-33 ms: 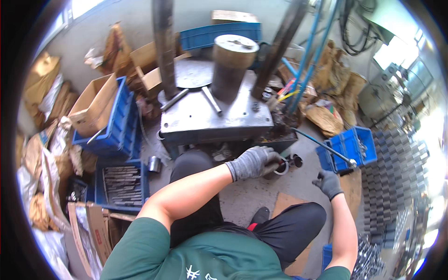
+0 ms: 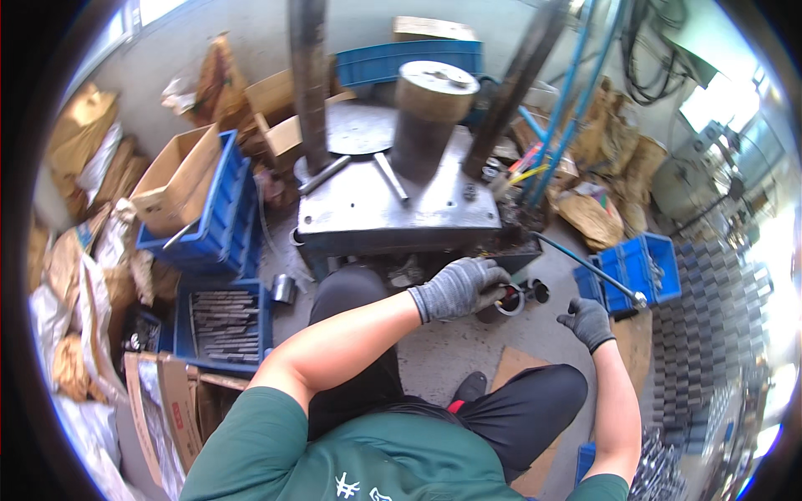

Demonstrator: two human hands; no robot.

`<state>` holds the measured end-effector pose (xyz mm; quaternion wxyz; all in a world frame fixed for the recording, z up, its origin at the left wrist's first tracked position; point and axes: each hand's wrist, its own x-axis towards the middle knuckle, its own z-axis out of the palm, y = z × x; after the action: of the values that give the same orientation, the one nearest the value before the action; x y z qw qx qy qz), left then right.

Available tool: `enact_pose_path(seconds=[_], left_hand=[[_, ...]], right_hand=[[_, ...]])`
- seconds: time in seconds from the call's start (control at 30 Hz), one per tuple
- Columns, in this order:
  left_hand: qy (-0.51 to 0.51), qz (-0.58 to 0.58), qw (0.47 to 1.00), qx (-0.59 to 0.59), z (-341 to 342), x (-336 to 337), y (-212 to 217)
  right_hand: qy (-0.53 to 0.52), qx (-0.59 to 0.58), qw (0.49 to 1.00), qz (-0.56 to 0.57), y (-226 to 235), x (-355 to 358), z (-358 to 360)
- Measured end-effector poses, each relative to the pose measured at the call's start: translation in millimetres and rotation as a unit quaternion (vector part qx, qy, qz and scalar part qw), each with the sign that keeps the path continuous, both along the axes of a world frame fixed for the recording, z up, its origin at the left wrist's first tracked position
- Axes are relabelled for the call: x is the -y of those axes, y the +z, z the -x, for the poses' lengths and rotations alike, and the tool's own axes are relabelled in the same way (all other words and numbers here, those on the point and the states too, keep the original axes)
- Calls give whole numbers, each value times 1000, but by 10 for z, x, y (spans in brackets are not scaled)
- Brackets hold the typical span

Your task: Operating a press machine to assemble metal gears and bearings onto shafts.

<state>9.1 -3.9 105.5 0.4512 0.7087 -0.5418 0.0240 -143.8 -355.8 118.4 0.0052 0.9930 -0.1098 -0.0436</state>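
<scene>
the left hand (image 2: 461,290) is hovering at the round can (image 2: 522,302), sitting below the table's (image 2: 376,219) front right corner; whether its grip is pinching anything, i cannot tell. the right hand (image 2: 589,324) is hanging half-curled, its hold unclear; light contact should be keeping the can steady.

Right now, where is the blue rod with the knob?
In the head view, right of centre: the rod slants past the blue bins, its knob near the right hand.
</scene>
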Motion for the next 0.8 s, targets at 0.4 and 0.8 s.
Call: enact_pose_path(seconds=[0.4, 0.8], left_hand=[[318, 356, 804, -355, -135, -2637, -380], [716, -210, 596, -297, 788, -5206, -3087]], right_hand=[[113, 10, 964, -241, -1135, -600, -1072], [-37, 93, 826, -555, -2114, 882, -909]])
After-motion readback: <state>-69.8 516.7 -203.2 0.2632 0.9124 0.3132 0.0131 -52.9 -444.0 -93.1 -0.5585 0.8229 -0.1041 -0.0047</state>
